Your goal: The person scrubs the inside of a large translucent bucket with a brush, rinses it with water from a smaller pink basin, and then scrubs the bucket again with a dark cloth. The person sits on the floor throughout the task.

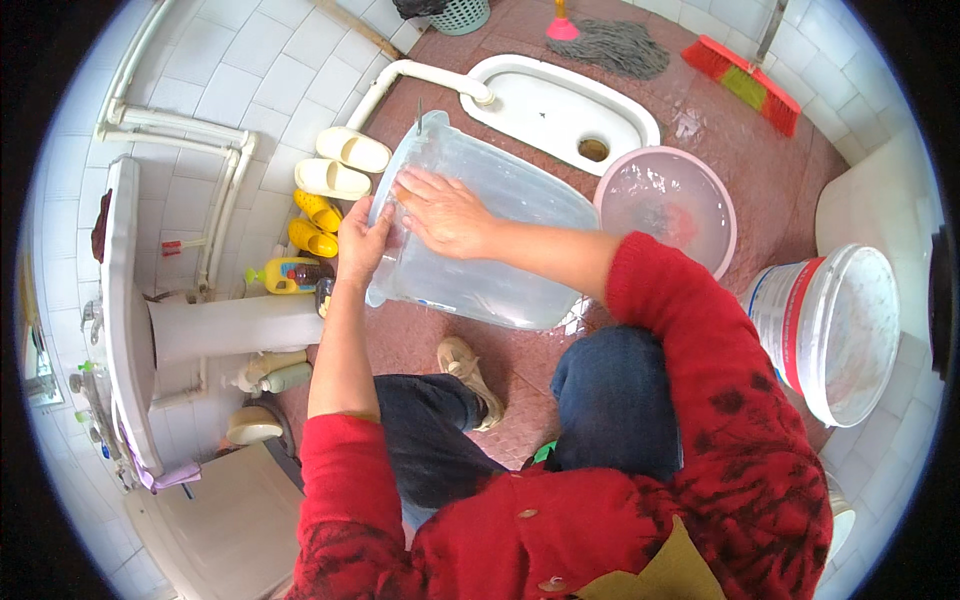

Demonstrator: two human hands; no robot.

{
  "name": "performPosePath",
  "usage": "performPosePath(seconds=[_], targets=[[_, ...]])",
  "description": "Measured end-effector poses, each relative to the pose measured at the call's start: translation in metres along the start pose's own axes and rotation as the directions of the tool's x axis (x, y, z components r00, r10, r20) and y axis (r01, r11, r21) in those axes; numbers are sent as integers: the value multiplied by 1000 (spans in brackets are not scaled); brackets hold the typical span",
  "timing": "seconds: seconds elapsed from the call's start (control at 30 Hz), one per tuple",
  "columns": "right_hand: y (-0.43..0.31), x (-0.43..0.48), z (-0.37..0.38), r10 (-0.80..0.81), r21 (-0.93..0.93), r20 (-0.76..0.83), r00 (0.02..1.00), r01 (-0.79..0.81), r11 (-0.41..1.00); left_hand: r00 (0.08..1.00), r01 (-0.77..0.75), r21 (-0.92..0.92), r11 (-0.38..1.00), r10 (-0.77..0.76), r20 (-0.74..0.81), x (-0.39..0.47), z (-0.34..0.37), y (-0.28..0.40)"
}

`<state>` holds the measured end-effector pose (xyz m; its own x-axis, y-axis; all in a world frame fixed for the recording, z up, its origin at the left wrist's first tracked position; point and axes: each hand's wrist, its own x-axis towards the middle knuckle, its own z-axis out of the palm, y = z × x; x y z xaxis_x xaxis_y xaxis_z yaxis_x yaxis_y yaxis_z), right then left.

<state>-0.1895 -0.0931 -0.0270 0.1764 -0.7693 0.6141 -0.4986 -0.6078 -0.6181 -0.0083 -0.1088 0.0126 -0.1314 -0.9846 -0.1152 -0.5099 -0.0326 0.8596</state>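
Observation:
A large translucent plastic bin (510, 187) lies tilted on its side above the tiled floor, its rim towards the left. My left hand (364, 241) grips the rim, thumb on one side and fingers on the other. My right hand (446, 214) lies spread against the bin's wall near the rim, its fingers pointing left; whether anything is under the palm cannot be seen. Just right of the bin's base stands a pink plastic basin (667, 202) with some water in it.
A squat toilet (555, 105) lies beyond the bin. Cream slippers (352, 148) and yellow clogs (313, 237) line the left wall near a pedestal sink (135, 300). A mop head (611, 49) and a red broom (742, 84) are at the back. A white bucket (855, 337) stands right.

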Motion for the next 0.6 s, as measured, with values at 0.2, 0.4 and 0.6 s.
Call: performPosePath(seconds=[0.2, 0.4, 0.6], targets=[[-12, 13, 7, 284, -203, 195, 939, -245, 948, 993, -57, 215, 975, 77, -88, -5, 4, -6], [-2, -17, 16, -216, -158, 73, 974, 225, 961, 943, -180, 516, 838, 296, -152, -11, 4, -23], [55, -20, 15, 319, -26, 133, 938, -319, 947, 913, -195, 543, 817, 353, -204, -23, 7, -20]])
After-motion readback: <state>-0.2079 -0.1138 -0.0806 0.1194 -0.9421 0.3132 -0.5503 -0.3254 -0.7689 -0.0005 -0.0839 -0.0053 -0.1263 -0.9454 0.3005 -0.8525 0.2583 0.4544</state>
